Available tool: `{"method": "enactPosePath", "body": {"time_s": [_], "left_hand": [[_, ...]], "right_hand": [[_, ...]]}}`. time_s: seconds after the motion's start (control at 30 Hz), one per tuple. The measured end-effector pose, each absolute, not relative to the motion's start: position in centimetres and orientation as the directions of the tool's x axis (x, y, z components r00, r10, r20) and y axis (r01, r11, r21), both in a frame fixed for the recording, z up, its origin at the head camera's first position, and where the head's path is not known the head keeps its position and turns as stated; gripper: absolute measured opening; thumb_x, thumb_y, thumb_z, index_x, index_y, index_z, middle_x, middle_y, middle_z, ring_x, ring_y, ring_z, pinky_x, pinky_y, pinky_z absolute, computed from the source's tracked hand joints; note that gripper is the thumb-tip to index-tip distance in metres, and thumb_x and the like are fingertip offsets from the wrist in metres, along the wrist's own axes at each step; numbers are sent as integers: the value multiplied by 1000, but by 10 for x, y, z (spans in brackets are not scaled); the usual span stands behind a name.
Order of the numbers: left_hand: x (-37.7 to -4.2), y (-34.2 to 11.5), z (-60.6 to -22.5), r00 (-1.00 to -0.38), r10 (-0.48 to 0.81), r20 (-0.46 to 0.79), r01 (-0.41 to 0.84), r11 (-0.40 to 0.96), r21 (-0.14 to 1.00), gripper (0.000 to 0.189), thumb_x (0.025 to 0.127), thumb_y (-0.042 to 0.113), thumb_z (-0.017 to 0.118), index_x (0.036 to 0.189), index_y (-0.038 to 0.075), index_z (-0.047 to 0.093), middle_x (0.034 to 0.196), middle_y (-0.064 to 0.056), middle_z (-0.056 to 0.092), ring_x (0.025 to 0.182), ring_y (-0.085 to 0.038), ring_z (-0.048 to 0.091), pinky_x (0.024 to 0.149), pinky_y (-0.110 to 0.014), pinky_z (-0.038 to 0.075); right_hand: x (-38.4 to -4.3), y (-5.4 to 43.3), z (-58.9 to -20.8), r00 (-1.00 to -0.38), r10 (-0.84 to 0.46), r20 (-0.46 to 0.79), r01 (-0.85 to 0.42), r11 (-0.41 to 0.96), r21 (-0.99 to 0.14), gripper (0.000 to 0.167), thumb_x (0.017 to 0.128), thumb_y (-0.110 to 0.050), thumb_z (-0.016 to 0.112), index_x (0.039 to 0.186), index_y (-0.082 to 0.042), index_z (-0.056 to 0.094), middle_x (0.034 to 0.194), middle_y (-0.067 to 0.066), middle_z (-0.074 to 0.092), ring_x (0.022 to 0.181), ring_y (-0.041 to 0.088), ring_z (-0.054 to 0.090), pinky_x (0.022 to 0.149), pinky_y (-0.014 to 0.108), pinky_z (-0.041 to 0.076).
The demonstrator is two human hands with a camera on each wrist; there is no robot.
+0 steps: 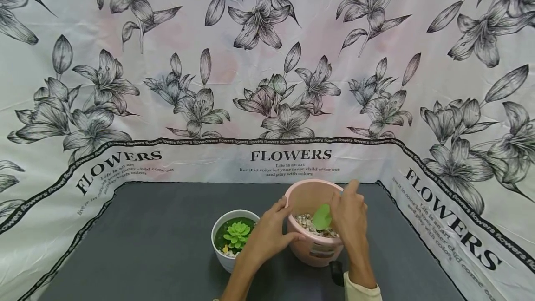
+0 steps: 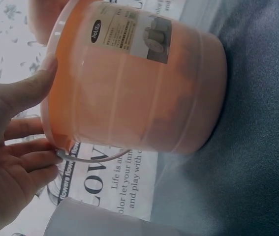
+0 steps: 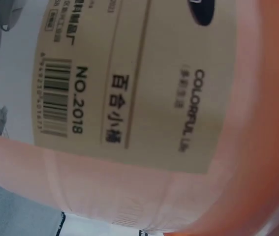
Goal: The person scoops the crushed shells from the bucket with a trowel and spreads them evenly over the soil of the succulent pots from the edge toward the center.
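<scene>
On the dark tabletop: a pink bucket (image 1: 307,253) stands upright right of centre, with the white pot (image 1: 225,260) near it, on its left.
Pink bucket: a bed of pebbles (image 1: 304,220) shows inside, and a single round green leaf (image 1: 322,217) rises from it; a printed label (image 2: 129,34) is on the outer wall, and a thin handle (image 2: 95,160) hangs down the side.
White pot: a light-green succulent (image 1: 237,235) sits in it, with pale stones and a small yellow piece at the near edge; the left forearm passes in front of it.
Left hand: it cups the bucket's left side (image 1: 270,233), thumb on the rim at the front and fingers spread round at the back, close to the handle's joint.
Right hand: it is over the right side of the rim (image 1: 350,212), right beside the leaf, one finger pointing up; whether it grips the rim or something inside, I cannot tell.
Step in hand: most likely steadying or placing the bucket with both hands, though tending the leaf is possible too.
Next move: for shifting the bucket, it calls for an even hold on both sides and a level base; for work inside, a firm left hand and light right fingers, since the leaf looks easily knocked.
</scene>
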State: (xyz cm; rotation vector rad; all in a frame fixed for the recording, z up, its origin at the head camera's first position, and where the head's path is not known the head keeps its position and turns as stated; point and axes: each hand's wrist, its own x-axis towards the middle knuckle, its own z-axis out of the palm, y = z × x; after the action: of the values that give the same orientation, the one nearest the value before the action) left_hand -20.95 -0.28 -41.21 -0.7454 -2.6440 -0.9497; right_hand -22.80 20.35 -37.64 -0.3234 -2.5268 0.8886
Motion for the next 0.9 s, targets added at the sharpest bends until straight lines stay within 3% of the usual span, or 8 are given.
{"method": "enactPosePath", "body": {"time_s": [0.17, 0.33, 0.4, 0.9], "left_hand": [[-211, -4, -412, -847, 385, 368, 531, 653, 540, 73, 83, 40, 88, 145, 9, 63, 159, -20, 50, 142, -37, 57, 114, -49, 52], [-209, -3, -412, -860, 378, 344, 510, 665, 546, 74, 83, 41, 88, 146, 11, 63, 160, -20, 50, 143, -38, 56, 113, -51, 53], [-209, -3, -412, -862, 375, 340, 506, 667, 547, 77, 83, 42, 88, 148, 10, 61, 160, -21, 49, 143, -38, 56, 112, -51, 53], [-209, -4, -416, -869, 362, 336, 494, 646, 582, 83, 83, 43, 86, 151, 6, 56, 162, -21, 46, 145, -39, 53, 114, -52, 51]], "right_hand": [[-229, 207, -376, -893, 369, 259, 96, 717, -691, 26, 106, -20, 50, 113, 2, 40, 84, 31, 66, 74, 44, 69, 54, 45, 49], [-228, 210, -374, -911, 352, 214, 67, 638, -767, 27, 106, -21, 48, 118, 2, 43, 64, 13, 72, 51, 22, 66, 45, 32, 46], [-227, 211, -373, -902, 381, 205, 79, 611, -788, 27, 105, -22, 50, 118, 2, 44, 59, 8, 71, 49, 18, 65, 44, 30, 43], [-212, 227, -359, -865, 454, 212, 54, 505, -861, 35, 107, -28, 56, 120, 2, 44, 53, 3, 70, 48, 9, 66, 47, 26, 46]]}}
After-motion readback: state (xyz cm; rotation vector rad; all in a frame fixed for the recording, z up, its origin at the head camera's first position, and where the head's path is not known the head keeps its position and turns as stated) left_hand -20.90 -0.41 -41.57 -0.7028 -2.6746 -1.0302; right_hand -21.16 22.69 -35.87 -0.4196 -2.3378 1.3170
